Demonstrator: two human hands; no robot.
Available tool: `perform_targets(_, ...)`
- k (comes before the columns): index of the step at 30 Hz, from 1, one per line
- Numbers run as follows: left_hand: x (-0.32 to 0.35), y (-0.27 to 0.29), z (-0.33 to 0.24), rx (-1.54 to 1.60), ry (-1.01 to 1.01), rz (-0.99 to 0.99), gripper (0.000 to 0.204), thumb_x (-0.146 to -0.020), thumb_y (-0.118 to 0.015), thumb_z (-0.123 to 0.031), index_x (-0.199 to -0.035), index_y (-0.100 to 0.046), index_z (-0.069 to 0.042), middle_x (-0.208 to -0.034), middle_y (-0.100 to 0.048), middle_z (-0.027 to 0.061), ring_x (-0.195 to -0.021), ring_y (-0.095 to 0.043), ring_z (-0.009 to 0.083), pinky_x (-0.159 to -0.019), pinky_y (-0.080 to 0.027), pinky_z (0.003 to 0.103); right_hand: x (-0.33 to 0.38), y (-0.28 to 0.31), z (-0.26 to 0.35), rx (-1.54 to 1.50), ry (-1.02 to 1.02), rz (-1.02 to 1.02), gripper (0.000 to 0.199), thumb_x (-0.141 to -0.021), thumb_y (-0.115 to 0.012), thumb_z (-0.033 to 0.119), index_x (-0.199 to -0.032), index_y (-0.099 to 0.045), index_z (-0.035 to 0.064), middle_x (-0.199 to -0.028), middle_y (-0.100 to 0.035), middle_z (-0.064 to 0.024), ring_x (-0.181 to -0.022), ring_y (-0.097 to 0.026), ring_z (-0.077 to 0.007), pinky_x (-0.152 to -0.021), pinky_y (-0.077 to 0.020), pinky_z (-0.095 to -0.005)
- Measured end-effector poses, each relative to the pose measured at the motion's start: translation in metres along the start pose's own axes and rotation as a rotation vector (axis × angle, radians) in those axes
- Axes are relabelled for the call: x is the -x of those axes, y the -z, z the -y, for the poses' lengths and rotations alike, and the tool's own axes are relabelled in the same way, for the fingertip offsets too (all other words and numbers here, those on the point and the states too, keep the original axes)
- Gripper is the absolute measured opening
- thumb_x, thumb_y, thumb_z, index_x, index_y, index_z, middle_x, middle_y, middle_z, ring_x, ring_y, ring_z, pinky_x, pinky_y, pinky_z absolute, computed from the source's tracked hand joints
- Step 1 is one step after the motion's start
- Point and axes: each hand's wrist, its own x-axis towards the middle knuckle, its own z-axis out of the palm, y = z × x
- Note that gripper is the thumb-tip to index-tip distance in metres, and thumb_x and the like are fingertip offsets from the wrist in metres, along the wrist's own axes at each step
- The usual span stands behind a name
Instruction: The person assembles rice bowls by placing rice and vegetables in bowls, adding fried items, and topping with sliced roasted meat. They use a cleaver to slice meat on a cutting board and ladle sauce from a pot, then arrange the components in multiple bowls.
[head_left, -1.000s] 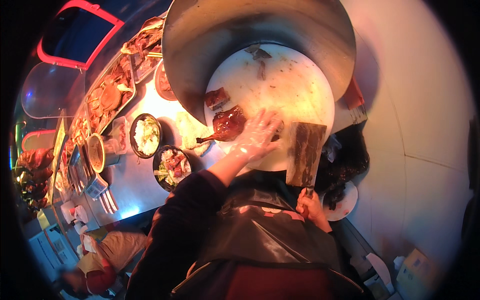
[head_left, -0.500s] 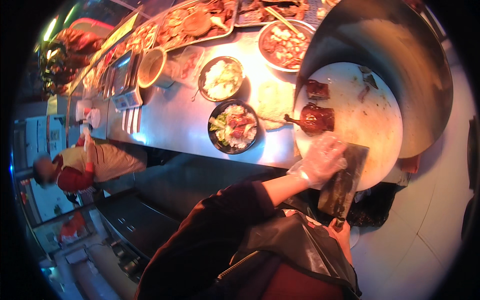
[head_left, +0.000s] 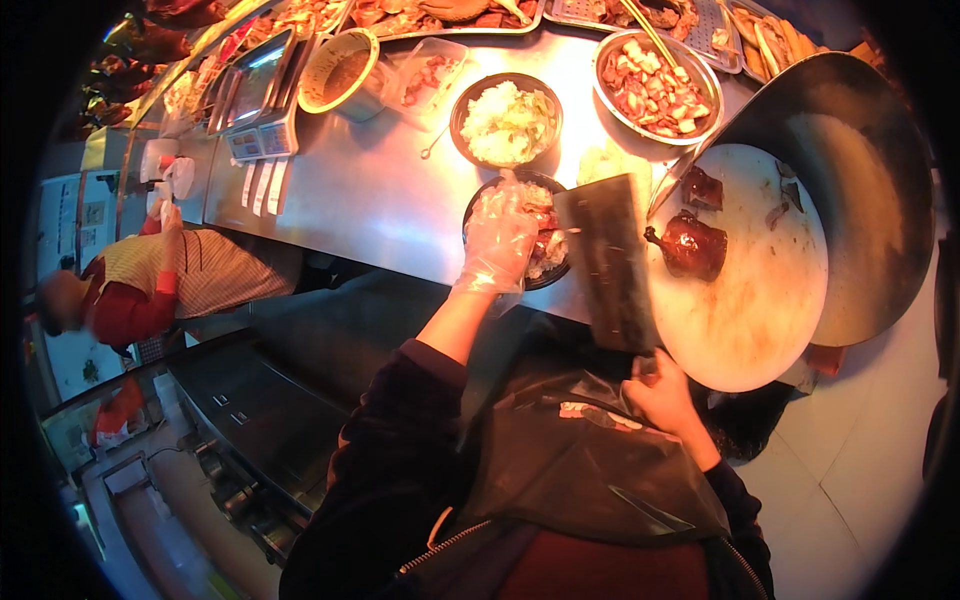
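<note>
Fingers of the plastic-gloved left hand (head_left: 497, 240) spread loosely over the dark round bowl of chopped meat (head_left: 520, 232) on the steel counter (head_left: 370, 190). The right hand (head_left: 655, 392) grips the handle of a broad dark cleaver (head_left: 603, 262) — blade flat beside the bowl, near the round pale chopping board (head_left: 760, 290)

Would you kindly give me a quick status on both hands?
Left hand gloved, over dark bowl of chopped food. Right hand grips cleaver, blade across bowl's edge. Roast meat waits on round board.

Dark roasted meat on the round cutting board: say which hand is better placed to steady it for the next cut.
Probably the left hand: gloved and empty above the dark bowl. The right hand already grips the broad steel cleaver, beside the dark roasted meat.
</note>
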Motion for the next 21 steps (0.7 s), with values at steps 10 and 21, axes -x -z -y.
perform_targets(10,0.013,0.043,0.051,0.401,0.229,0.188,0.008,-0.081,-0.056,-0.008,-0.086,-0.061,-0.005,-0.092,-0.063,0.0158,-0.086,-0.056,0.0343,-0.077,-0.046,0.042,0.057,0.109,-0.057,0.127,0.005,-0.955,0.019,-0.085,-0.066,0.011,-0.093,-0.050,0.0038,-0.062,-0.051,-0.0018,-0.041,-0.044,-0.0078,-0.037,-0.0331,-0.0223)
perform_targets(21,0.004,0.032,0.030,0.451,0.354,0.233,0.020,-0.078,-0.064,-0.023,-0.090,-0.066,-0.007,-0.098,-0.060,0.0183,-0.095,-0.056,0.0366,-0.084,-0.045,0.044,0.046,0.138,-0.127,0.695,-0.190,-1.003,0.037,-0.079,-0.067,0.029,-0.108,-0.056,0.0093,-0.099,-0.064,-0.0162,-0.092,-0.061,-0.0332,-0.079,-0.0473,-0.0410)
